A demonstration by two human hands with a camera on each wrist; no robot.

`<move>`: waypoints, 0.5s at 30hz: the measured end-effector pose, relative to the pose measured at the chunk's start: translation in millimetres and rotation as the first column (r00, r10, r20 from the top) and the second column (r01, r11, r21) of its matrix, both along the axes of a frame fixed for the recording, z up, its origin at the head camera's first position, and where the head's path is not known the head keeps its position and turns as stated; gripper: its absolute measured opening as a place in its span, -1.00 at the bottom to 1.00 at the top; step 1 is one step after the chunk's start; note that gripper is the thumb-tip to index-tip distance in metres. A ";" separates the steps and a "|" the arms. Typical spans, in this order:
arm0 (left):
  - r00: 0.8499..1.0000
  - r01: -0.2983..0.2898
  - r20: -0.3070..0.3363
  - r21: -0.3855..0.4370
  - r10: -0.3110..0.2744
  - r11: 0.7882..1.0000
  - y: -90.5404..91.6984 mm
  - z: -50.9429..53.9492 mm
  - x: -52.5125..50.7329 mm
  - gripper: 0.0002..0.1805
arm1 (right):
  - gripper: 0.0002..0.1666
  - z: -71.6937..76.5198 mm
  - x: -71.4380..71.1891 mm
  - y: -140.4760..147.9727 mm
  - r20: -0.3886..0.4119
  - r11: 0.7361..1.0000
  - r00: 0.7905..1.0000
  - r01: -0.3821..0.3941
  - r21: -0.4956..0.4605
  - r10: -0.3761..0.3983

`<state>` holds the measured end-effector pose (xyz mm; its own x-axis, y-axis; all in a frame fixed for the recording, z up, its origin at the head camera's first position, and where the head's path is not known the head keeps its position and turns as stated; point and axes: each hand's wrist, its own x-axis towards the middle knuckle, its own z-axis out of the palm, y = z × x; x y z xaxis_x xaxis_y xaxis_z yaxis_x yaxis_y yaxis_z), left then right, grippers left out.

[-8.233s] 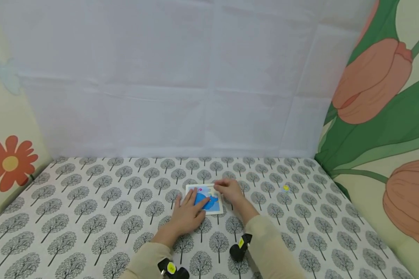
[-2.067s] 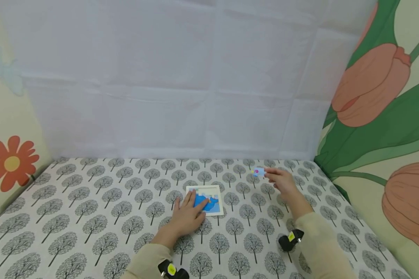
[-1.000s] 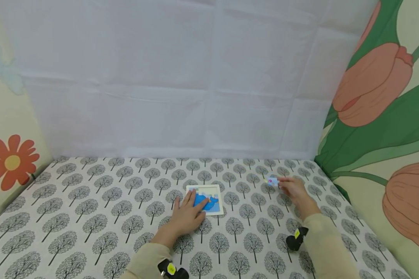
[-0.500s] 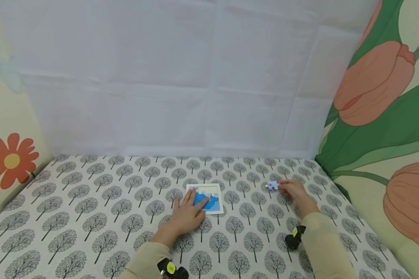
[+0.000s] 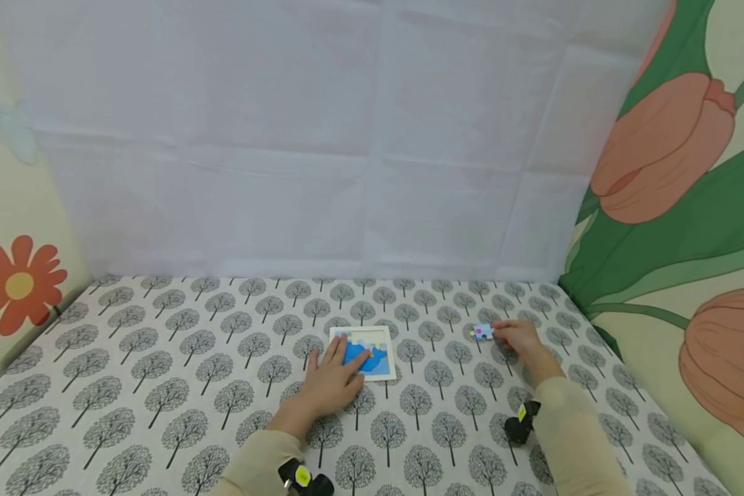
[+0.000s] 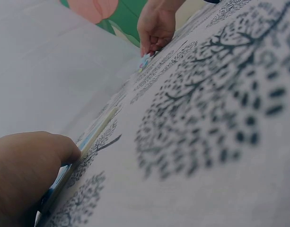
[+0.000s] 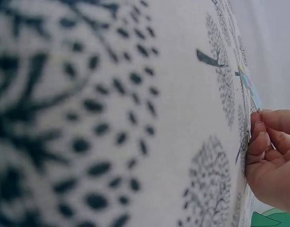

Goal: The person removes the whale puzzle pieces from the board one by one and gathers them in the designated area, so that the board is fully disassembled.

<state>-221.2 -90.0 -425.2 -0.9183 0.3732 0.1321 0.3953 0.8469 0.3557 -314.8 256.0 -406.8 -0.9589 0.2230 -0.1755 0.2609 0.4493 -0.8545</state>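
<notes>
My left hand (image 5: 331,386) lies on a small white-framed jigsaw puzzle (image 5: 381,368) showing a blue whale, its fingers straight and spread over the picture. A pale strip without picture shows along the puzzle's upper part. Off to the right, my right hand (image 5: 523,344) pinches the right edge of a light-blue jigsaw piece (image 5: 483,332) with pink and yellow marks; whether it is one piece or several joined, I cannot tell. In the right wrist view, thumb and forefinger meet at the end of this piece (image 7: 251,90), low against the cloth. The left wrist view shows the frame's edge (image 6: 95,135) under my left hand.
A white cloth (image 5: 223,386) printed with dark trees covers the table. Behind it hangs a creased white sheet (image 5: 285,151). Painted flowers decorate the walls on both sides, including a red flower (image 5: 18,284) at left. Each wrist carries a black camera.
My right hand has gone from the puzzle's upper right corner to the right, bringing the light-blue piece, then lowered it to the cloth. My left hand has stayed on the puzzle.
</notes>
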 end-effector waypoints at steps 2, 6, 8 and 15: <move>1.000 0.003 -0.004 0.002 -0.003 1.000 -0.2 0.5 0.4 -0.53 | -0.71 -0.3 -0.4 -0.4 0.005 1.000 1.000 0.013 -0.001 -0.013; 1.000 0.004 -0.002 -0.002 -0.004 1.000 -0.3 0.4 0.5 -0.53 | -0.72 -0.1 -0.4 -1.3 0.016 1.000 0.999 0.028 -0.014 -0.028; 1.000 0.002 -0.001 -0.005 -0.002 1.000 -0.2 0.1 0.4 -0.53 | -0.71 -0.1 -0.2 -1.5 0.020 0.999 0.999 0.029 -0.022 -0.028; 1.000 0.000 -0.004 -0.003 0.000 1.000 -0.3 -1.1 0.0 -0.53 | -0.72 0.2 -0.6 -1.6 0.024 0.998 0.999 0.042 -0.050 -0.041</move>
<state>-221.2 -90.3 -426.3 -0.9179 0.3734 0.1344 0.3965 0.8479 0.3520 -315.4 254.4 -406.6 -0.9446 0.2525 -0.2098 0.2985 0.3943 -0.8692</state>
